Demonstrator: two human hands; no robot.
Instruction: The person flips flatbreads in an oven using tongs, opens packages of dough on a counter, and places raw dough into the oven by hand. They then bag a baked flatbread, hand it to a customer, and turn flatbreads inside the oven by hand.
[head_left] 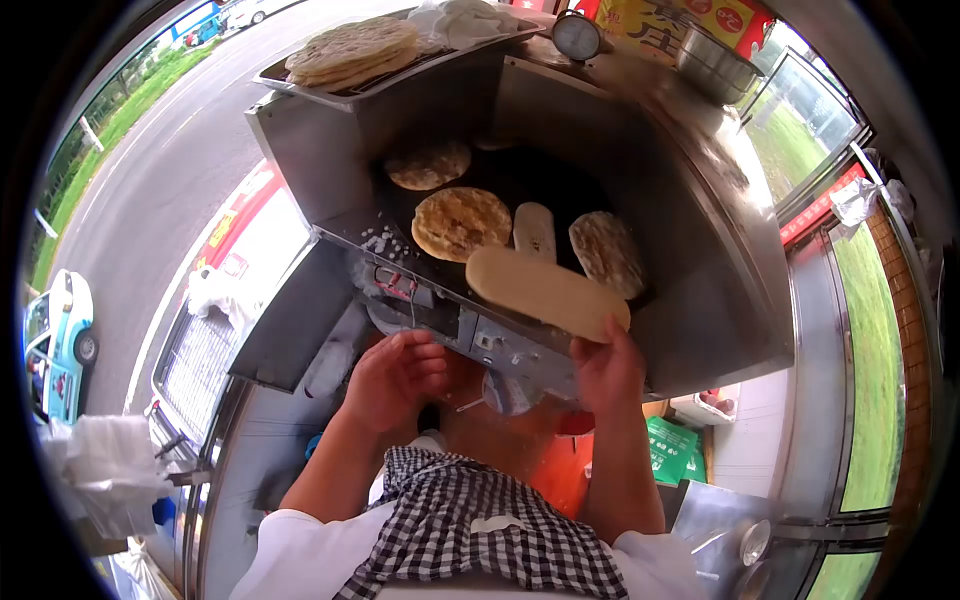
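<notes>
A long, pale oval flatbread [548, 290] slants over the front edge of the dark griddle [395, 235]. Its right end is pinched in my right hand [612, 370]. My left hand [398, 378] is raised in front of the griddle's control panel with fingers loosely curled, and I see nothing in it. Behind the held bread lie a browned round flatbread [461, 223], a small pale oblong bread [534, 231] and a browned oval flatbread [606, 253]. Farther back is another round flatbread [428, 165].
Metal walls [700, 250] surround the griddle's sides and back. A tray [350, 97] with stacked flatbreads [355, 50] sits at the back left. A steel pot [717, 65] and a round gauge [577, 36] stand on the back ledge. Small white bits [380, 242] lie at the griddle's left front.
</notes>
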